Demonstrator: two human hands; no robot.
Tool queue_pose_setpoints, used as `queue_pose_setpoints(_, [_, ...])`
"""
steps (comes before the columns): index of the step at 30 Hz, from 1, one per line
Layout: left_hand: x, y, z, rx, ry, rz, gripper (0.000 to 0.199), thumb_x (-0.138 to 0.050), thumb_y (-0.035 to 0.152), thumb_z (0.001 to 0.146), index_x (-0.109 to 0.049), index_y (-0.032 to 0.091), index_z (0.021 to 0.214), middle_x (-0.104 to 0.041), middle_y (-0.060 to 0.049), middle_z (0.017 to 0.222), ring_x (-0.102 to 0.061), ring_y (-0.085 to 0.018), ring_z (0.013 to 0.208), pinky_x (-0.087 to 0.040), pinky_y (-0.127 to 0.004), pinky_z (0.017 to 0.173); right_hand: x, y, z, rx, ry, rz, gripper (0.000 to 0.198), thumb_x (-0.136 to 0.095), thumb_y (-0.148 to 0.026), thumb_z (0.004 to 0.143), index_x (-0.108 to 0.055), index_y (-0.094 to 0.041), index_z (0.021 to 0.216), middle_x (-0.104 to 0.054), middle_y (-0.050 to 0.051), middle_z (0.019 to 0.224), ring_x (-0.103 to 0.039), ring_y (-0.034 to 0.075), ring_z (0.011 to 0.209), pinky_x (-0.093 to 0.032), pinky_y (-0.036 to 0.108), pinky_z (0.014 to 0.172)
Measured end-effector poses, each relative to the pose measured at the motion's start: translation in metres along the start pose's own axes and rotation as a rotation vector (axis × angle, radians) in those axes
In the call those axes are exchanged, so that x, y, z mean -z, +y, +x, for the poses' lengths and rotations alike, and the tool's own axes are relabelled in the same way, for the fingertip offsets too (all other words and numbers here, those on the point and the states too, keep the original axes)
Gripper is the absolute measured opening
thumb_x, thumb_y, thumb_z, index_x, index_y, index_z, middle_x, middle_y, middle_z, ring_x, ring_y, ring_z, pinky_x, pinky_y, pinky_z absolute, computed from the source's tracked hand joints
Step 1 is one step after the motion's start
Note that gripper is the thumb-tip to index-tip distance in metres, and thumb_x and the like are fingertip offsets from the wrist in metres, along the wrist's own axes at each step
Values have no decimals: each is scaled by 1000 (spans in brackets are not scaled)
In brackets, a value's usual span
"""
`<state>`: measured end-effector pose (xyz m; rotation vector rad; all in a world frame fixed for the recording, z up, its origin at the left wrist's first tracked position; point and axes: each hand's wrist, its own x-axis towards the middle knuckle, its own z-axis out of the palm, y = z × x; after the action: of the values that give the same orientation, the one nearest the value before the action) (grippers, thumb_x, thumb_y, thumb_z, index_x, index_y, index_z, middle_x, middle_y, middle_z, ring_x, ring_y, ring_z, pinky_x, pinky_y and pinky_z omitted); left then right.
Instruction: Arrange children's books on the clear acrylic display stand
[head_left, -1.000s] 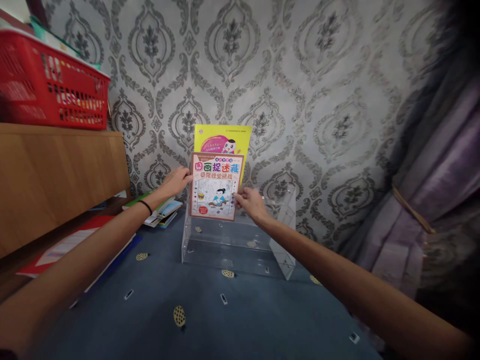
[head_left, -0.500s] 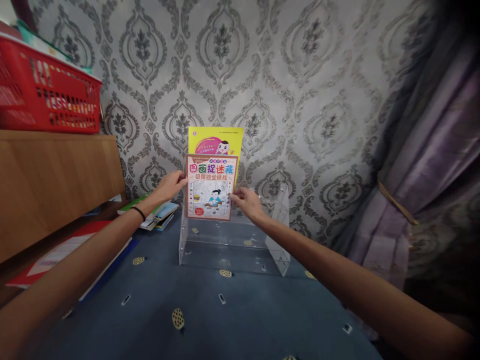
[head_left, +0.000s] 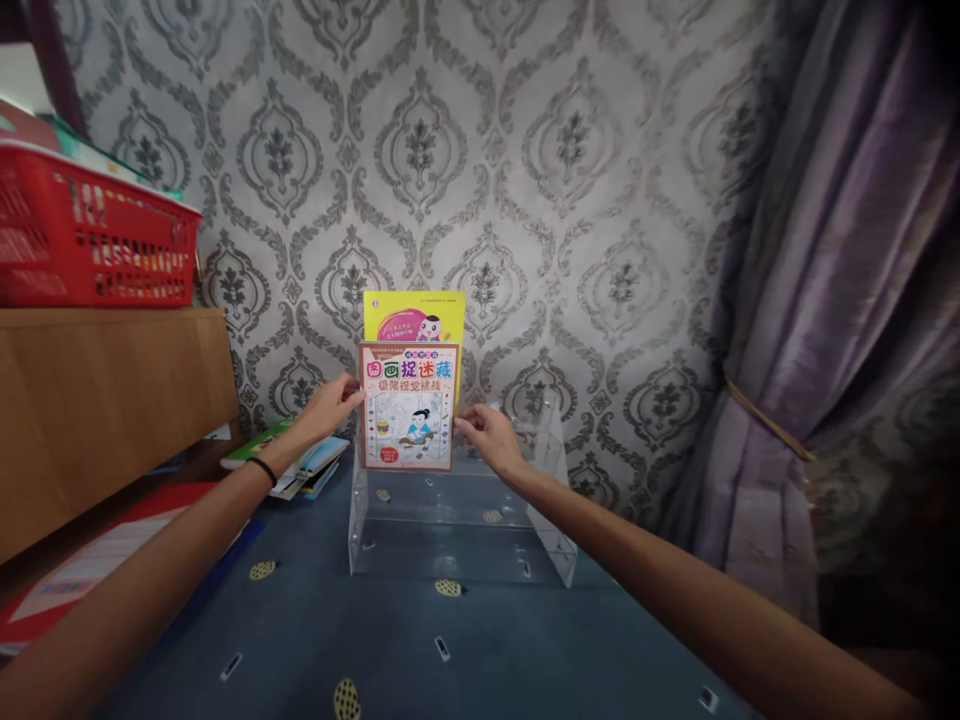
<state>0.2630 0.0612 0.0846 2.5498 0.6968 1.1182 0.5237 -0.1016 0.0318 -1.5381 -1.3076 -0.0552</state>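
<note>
A picture book (head_left: 409,425) with a brown-edged cover and coloured Chinese characters stands upright in a clear acrylic rack (head_left: 551,505). My left hand (head_left: 330,405) has its fingers bent together at the book's left edge. At the right edge, lower down, my right hand (head_left: 491,438) pinches with thumb and fingers. Behind this book rises a taller yellow book (head_left: 412,315), its lower part mostly hidden. The lower tiers of the rack show through in front.
Several stacked books (head_left: 311,465) lie left of the rack, near a red folder (head_left: 97,550). A red basket (head_left: 135,240) sits on a wooden cabinet (head_left: 112,410). Patterned wallpaper stands behind, and a tied purple curtain (head_left: 780,400) hangs at the right.
The whole scene has shifted down and slightly left as my view tilted up. Both hands stay at the picture book's sides, and the right fingertips cover less of its front.
</note>
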Motion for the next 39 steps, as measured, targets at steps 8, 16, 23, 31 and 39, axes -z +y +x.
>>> queue_pose_setpoints(8, [-4, -5, -4, 17, 62, -87, 31, -52, 48, 82, -58, 20, 94, -71, -7, 94, -64, -23, 87, -50, -37, 80, 1, -2, -6, 18, 20, 14, 17, -58, -35, 80, -63, -19, 80, -65, 1, 64, -60, 17, 57, -46, 27, 55])
queue_pose_setpoints(16, [-3, 4, 2, 0, 59, -62, 22, -51, 43, 78, -53, 21, 77, -64, -1, 77, -57, -20, 75, -45, -31, 70, -4, -8, 1, -8, -22, -20, 20, -64, -33, 81, -69, -17, 90, -65, 0, 60, -62, 19, 57, -46, 28, 56])
queue_pose_setpoints(23, [-7, 12, 8, 50, 60, -14, 20, -48, 38, 77, -47, 21, 66, -50, 3, 59, -48, -16, 60, -36, -26, 57, -11, -7, 8, -96, -57, 14, 11, -65, -24, 83, -61, -18, 75, -69, 1, 60, -63, 15, 50, -49, 24, 52])
queue_pose_setpoints(31, [-6, 16, 12, 92, 76, 116, 18, -52, 30, 79, -49, 21, 64, -54, 1, 61, -50, -17, 65, -34, -27, 61, -7, -10, 5, -112, -87, 72, 19, -65, -27, 84, -54, -21, 69, -68, 1, 61, -63, 15, 53, -50, 25, 55])
queue_pose_setpoints(39, [-8, 17, 13, 80, 84, 213, 17, -52, 26, 84, -61, 20, 72, -66, -4, 74, -56, -20, 73, -40, -30, 69, -6, -9, 5, -102, -97, 91, 23, -68, -35, 82, -54, -21, 70, -67, 1, 60, -62, 15, 52, -49, 25, 52])
